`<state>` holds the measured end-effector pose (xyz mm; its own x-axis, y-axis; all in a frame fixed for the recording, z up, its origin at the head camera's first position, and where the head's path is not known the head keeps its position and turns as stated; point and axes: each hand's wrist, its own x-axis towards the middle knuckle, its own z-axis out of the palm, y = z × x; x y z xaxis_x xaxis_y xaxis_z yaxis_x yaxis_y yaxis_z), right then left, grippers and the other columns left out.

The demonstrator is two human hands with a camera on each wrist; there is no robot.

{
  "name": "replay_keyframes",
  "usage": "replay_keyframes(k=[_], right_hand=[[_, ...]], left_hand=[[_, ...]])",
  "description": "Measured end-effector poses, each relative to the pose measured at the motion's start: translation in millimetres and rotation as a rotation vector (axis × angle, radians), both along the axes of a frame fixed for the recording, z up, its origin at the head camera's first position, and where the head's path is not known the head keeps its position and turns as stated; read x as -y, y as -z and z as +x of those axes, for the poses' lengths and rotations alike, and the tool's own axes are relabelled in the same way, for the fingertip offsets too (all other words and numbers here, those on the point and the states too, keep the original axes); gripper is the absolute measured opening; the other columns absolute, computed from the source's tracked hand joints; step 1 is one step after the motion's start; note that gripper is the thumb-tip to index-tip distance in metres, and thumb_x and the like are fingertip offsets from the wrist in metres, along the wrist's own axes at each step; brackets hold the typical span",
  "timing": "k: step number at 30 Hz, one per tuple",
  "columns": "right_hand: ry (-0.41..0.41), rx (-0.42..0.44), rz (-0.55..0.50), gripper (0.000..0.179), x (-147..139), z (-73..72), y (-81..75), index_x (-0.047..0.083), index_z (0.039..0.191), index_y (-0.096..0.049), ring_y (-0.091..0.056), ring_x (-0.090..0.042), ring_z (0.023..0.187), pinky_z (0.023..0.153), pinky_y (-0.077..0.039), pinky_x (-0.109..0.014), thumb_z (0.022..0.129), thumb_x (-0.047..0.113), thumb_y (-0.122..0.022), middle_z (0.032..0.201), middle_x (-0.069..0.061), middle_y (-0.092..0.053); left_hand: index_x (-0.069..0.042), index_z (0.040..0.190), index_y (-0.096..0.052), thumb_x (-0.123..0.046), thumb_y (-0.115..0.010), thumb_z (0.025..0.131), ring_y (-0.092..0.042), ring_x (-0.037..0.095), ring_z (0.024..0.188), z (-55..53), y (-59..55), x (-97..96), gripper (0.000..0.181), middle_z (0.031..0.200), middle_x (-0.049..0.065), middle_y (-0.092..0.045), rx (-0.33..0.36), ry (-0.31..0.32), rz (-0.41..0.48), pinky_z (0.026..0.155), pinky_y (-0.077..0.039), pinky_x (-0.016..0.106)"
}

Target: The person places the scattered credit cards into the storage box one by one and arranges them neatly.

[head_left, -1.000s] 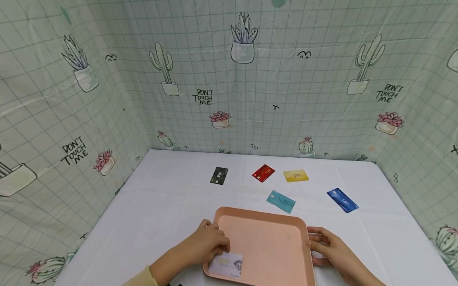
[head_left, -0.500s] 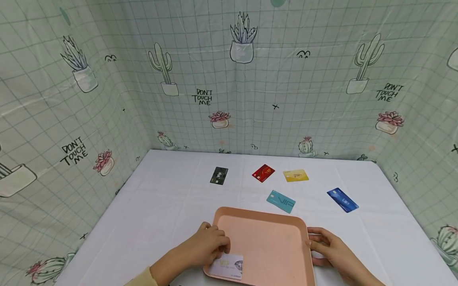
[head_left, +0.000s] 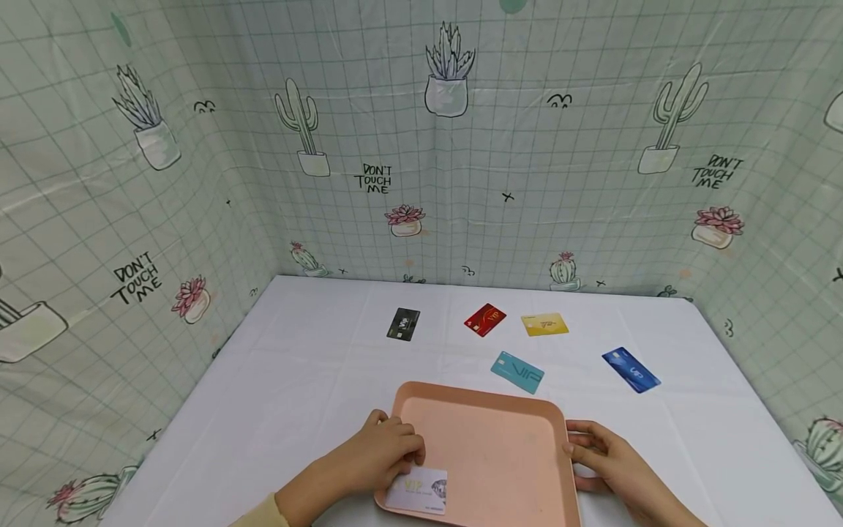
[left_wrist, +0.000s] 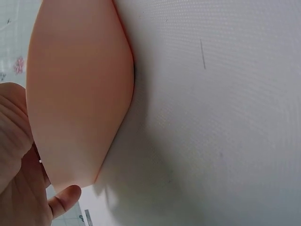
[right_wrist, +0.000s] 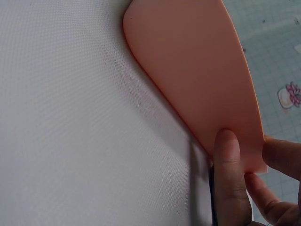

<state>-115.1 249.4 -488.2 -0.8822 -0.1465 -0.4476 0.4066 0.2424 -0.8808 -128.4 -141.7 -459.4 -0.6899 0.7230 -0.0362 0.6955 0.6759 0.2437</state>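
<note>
A shallow pink tray lies at the front of the white table in the head view. A white VIP card lies in its near left corner, partly covered by my left hand. That hand holds the tray's left side, fingers curled over the rim; in the left wrist view one fingertip shows outside the wall. Whether it also pinches the card, I cannot tell. My right hand grips the opposite rim. The right wrist view shows a finger against the tray's outer wall.
Beyond the tray lie a black card, a red card, a yellow card, a teal card and, farther right, a blue card. Patterned cloth surrounds the table's back and sides.
The white card has shifted very slightly within the tray, toward the near side. Both hands stay almost still at the rims; the other cards lie as before.
</note>
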Motion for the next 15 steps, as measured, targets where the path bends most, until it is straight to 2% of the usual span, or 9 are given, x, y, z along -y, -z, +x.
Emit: replay_keyframes(k=[9, 15], right_hand=[[0.008, 0.004, -0.006, 0.073, 0.3, -0.2, 1.1, -0.01, 0.153, -0.031, -0.068, -0.02, 0.107, 0.082, -0.062, -0.042, 0.102, 0.028, -0.066, 0.139, -0.028, -0.056], [0.007, 0.002, -0.004, 0.072, 0.9, 0.5, 0.6, -0.011, 0.153, -0.031, -0.068, -0.02, 0.107, 0.082, -0.062, -0.042, 0.103, 0.028, -0.065, 0.138, -0.028, -0.056]], left_hand=[[-0.029, 0.098, -0.066, -0.02, -0.076, 0.091, -0.048, 0.0, 0.086, 0.2, 0.8, 0.7, 0.015, 0.09, -0.019, -0.059, -0.035, 0.006, -0.001, 0.093, -0.039, 0.039], [-0.028, 0.102, -0.066, -0.019, -0.071, 0.095, -0.048, 0.0, 0.086, -0.2, -1.5, 1.5, 0.013, 0.094, -0.017, -0.062, -0.037, 0.005, 0.011, 0.093, -0.039, 0.04]])
